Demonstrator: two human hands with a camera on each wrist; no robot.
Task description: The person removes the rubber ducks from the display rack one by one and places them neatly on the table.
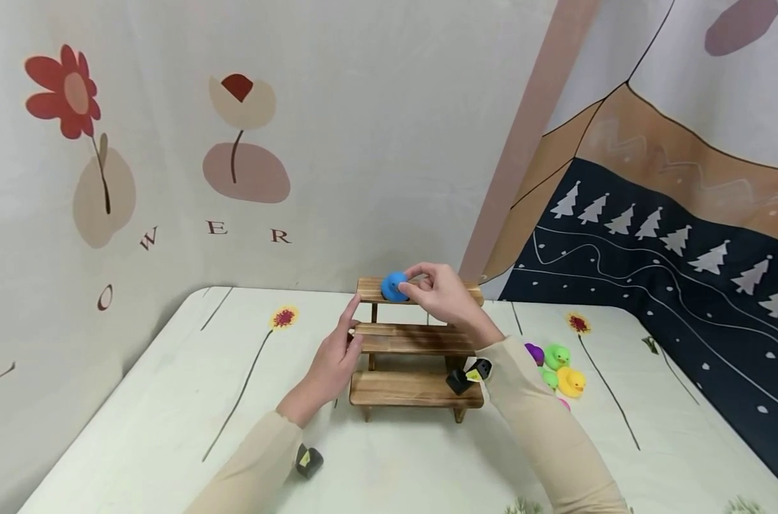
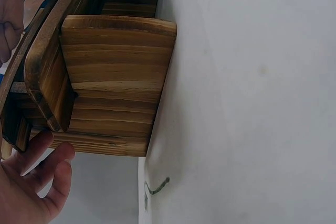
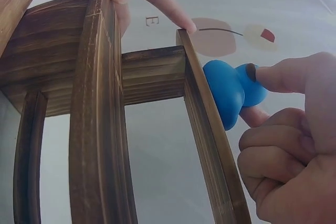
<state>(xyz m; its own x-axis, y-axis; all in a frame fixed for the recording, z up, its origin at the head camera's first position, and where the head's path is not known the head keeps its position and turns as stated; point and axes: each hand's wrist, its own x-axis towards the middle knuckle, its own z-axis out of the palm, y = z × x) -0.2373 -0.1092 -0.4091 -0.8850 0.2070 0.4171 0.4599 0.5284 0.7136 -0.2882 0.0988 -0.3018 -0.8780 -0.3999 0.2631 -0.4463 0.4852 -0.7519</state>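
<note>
A blue rubber duck [image 1: 394,286] sits on the top step of a three-tier wooden stand [image 1: 417,389], left of the step's middle. My right hand [image 1: 445,296] pinches the duck by its head between thumb and index finger, and in the right wrist view the duck's base meets the top board. At the stand's left side, my left hand [image 1: 330,363] touches the ends of the upper boards with extended fingers [image 2: 60,153]. One fingertip reaches the top board's left end in the right wrist view.
On the right of the table [image 1: 190,400] several small rubber ducks lie in a cluster, among them a yellow duck [image 1: 571,383], a green duck [image 1: 558,355] and a purple duck [image 1: 534,353], partly behind the right sleeve. A printed cloth backdrop [image 1: 363,143] rises close behind the stand.
</note>
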